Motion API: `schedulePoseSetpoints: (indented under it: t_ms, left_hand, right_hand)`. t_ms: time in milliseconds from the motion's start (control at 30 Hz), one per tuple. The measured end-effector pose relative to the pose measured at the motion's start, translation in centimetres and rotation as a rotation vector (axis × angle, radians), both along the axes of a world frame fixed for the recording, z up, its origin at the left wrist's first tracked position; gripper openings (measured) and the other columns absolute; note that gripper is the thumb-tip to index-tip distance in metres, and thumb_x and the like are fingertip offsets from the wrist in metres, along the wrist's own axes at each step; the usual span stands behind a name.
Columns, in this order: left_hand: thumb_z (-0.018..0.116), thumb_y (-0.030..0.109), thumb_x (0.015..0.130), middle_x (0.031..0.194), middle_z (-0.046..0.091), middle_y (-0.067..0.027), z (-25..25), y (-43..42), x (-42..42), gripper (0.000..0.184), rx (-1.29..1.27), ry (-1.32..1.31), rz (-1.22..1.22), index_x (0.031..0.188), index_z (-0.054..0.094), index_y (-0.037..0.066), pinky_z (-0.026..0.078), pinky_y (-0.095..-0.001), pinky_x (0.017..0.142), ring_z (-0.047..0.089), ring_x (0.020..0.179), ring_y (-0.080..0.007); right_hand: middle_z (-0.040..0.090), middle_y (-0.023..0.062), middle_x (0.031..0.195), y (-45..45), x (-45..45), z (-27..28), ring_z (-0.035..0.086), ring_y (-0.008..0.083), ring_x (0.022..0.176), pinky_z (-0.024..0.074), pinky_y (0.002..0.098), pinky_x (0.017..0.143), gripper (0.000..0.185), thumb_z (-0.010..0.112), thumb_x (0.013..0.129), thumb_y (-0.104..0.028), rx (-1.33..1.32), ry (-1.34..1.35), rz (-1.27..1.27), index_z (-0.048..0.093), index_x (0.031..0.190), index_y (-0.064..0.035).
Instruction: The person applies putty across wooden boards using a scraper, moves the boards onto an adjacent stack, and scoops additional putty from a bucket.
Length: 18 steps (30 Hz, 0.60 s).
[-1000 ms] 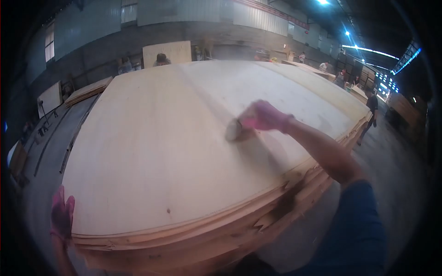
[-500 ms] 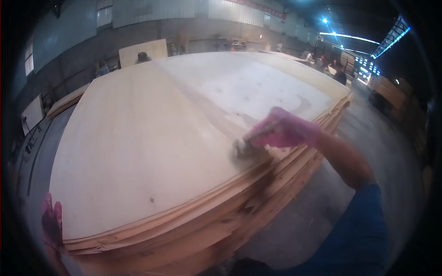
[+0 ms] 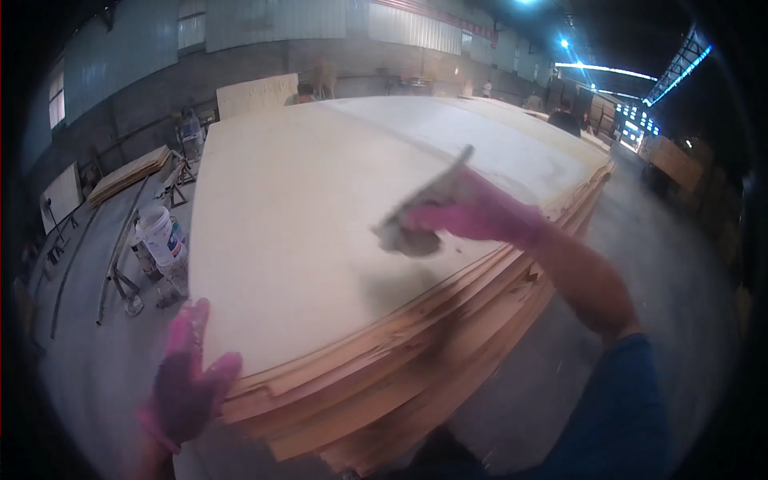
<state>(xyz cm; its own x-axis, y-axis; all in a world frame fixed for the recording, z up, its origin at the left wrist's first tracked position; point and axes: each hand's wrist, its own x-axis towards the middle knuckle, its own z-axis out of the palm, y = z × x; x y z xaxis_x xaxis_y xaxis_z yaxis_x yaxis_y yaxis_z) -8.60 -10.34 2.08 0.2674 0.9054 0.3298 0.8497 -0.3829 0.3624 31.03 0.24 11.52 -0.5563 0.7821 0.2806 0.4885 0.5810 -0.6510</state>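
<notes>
My right hand, in a pink glove, is closed around a grey scraper-like tool, smeared by motion. One thin end of the tool points up past the fingers, and a dark lump-like end hangs below. It is over the pale plywood sheet, and a blurred shadow falls on the sheet under it. At the sheet's near left corner is my left hand, also in a pink glove, with thumb and fingers apart against the edge and nothing in its grasp.
Rough-edged sheets are stacked under the top one. A white bucket stands on the floor at left, near metal stands and another pile of boards. Blurred people are at the far end.
The view has shifted, bringing the bucket into sight. My right hand has moved slightly left with the scraper-like tool, now higher over the sheet. More of my left hand shows at the corner.
</notes>
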Motion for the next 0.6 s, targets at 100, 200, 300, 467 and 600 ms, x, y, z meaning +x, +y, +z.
schedulePoseSetpoints:
  t_ms: [100,200,300,467,600]
  left_hand:
    - [0.057,0.015,0.089,0.151,0.037,-0.0248,-2.1,-2.8,-3.1,0.069,-0.119,-0.511,0.006,0.150,0.033,-0.007,0.036,-0.0429,0.112,0.042,0.137,-0.0344]
    - [0.052,0.012,0.092,0.145,0.048,-0.0164,-6.8,-7.4,-7.5,0.058,-0.108,-0.598,0.180,0.147,0.040,-0.003,0.041,-0.0402,0.106,0.052,0.125,-0.0272]
    - [0.057,0.013,0.093,0.128,0.062,-0.0148,-9.9,-10.6,-10.6,0.042,-0.017,-0.486,0.273,0.132,0.054,0.000,0.047,-0.0378,0.098,0.061,0.112,-0.0277]
    - [0.063,0.013,0.093,0.113,0.072,-0.0116,-4.3,-13.6,-12.9,0.020,0.189,-0.145,0.002,0.109,0.071,0.004,0.054,-0.0358,0.087,0.069,0.103,-0.0269]
    - [0.065,0.015,0.093,0.102,0.073,-0.0104,2.3,-12.7,-15.9,0.022,0.251,-0.149,-0.309,0.110,0.071,0.003,0.054,-0.0373,0.080,0.069,0.092,-0.0292]
  right_hand:
    - [0.073,0.0039,0.086,3.1,-5.6,0.0,0.065,0.0110,0.075,0.0533,0.0276,0.067,0.018,0.069,0.091,-0.015,-0.034,0.188,-0.041,0.075,0.104,-0.0049]
    - [0.073,0.0026,0.091,7.1,-7.1,-3.3,0.064,0.0131,0.076,0.0510,0.0277,0.069,0.014,0.071,0.084,-0.008,-0.084,0.027,-0.086,0.073,0.098,-0.0109]
    - [0.071,-0.0018,0.099,10.6,-8.1,-2.6,0.063,0.0204,0.085,0.0468,0.0285,0.082,0.026,0.074,0.075,-0.007,0.839,-0.762,0.253,0.071,0.097,-0.0213]
    - [0.069,0.0010,0.096,1.3,-11.3,-1.4,0.063,0.0122,0.084,0.0500,0.0287,0.075,0.028,0.078,0.077,-0.013,-0.189,-0.298,-0.145,0.069,0.104,-0.0087]
    - [0.070,0.0039,0.093,-5.5,-17.3,-1.3,0.064,0.0102,0.084,0.0518,0.0261,0.074,0.032,0.080,0.081,-0.019,-0.165,-0.089,-0.422,0.069,0.105,-0.0011]
